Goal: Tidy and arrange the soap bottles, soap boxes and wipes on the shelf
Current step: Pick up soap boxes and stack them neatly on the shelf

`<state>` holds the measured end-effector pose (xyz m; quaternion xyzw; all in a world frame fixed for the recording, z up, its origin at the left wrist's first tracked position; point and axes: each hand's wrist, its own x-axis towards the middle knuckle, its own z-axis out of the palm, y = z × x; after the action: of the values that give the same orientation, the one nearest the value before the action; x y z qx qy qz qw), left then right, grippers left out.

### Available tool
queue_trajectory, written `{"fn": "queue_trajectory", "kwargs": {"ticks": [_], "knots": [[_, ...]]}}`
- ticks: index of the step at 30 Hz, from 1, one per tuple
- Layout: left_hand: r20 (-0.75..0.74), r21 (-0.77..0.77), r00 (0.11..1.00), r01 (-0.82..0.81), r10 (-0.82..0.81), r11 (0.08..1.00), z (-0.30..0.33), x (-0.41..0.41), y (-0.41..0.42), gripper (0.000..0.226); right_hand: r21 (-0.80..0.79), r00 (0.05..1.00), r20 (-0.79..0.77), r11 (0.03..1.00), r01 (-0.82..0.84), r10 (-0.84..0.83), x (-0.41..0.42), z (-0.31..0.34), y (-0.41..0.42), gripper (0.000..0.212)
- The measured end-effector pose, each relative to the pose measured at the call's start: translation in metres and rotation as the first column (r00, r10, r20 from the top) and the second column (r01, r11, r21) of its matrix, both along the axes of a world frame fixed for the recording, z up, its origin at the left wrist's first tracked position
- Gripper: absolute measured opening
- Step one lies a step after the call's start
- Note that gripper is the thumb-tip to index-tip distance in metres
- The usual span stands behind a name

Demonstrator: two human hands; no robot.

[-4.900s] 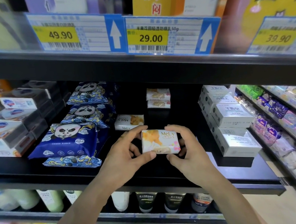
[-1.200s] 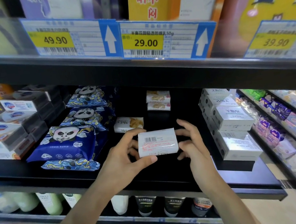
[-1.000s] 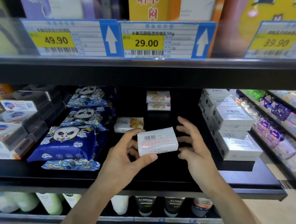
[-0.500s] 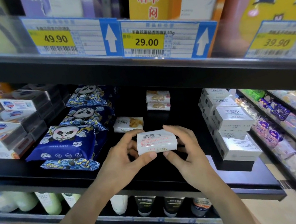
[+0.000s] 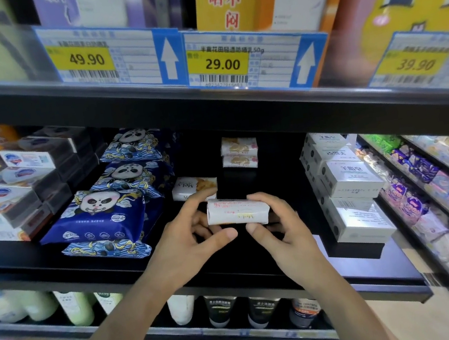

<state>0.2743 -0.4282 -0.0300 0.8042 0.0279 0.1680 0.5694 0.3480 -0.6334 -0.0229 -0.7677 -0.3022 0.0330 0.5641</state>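
With both hands, left hand (image 5: 189,240) and right hand (image 5: 282,230), clamped on the ends of the soap box (image 5: 237,214) held over the shelf (image 5: 229,257), I'd roll it printed face up, then set it squarely toward twelve o'clock, beside the lying box (image 5: 192,186).

Matt black metal shelf (image 5: 59,265), glossy blue plastic wipes packs (image 5: 95,215), smooth paper-wrapped soap box (image 5: 237,213)

I saw two bare forearms, no sleeves reaching either wrist, my left hand (image 5: 189,238) and right hand (image 5: 284,232) ungloved, short trimmed nails, no rings, watch or bands that I could make out
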Motion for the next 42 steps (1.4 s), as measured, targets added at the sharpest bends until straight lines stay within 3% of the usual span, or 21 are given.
{"fn": "queue_trajectory", "kwargs": {"ticks": [7, 19, 35, 36, 40, 42], "knots": [[0.022, 0.056, 0.999, -0.047, 0.046, 0.997, -0.001, 0.0, -0.002, 0.074, -0.025, 0.999, -0.039, 1.0, 0.016, -0.017, -0.001, 0.001, -0.001, 0.038], [0.0, -0.08, 1.0, -0.016, 0.016, 0.997, 0.001, 0.001, -0.001, 0.047, -0.067, 0.995, -0.104, 0.998, -0.002, -0.005, 0.004, -0.005, 0.003, 0.023], [-0.074, -0.094, 0.997, -0.022, 0.015, 0.995, -0.001, 0.004, 0.0, 0.044, -0.119, 0.996, -0.067, 0.992, 0.049, -0.058, 0.004, -0.008, 0.005, 0.028], [-0.078, -0.094, 0.997, -0.027, 0.02, 0.995, -0.001, 0.004, 0.0, 0.044, -0.098, 0.996, -0.063, 0.994, 0.051, -0.057, 0.003, -0.006, 0.005, 0.032], [-0.074, -0.104, 0.997, -0.032, 0.024, 0.994, 0.0, 0.003, 0.0, 0.04, -0.069, 0.999, 0.022, 0.997, 0.035, -0.034, 0.001, -0.006, 0.002, 0.081], [-0.07, -0.115, 0.997, -0.036, 0.028, 0.993, 0.0, 0.003, -0.002, 0.041, -0.087, 0.995, 0.095, 0.996, 0.015, -0.007, 0.002, -0.008, 0.002, 0.087]]}}
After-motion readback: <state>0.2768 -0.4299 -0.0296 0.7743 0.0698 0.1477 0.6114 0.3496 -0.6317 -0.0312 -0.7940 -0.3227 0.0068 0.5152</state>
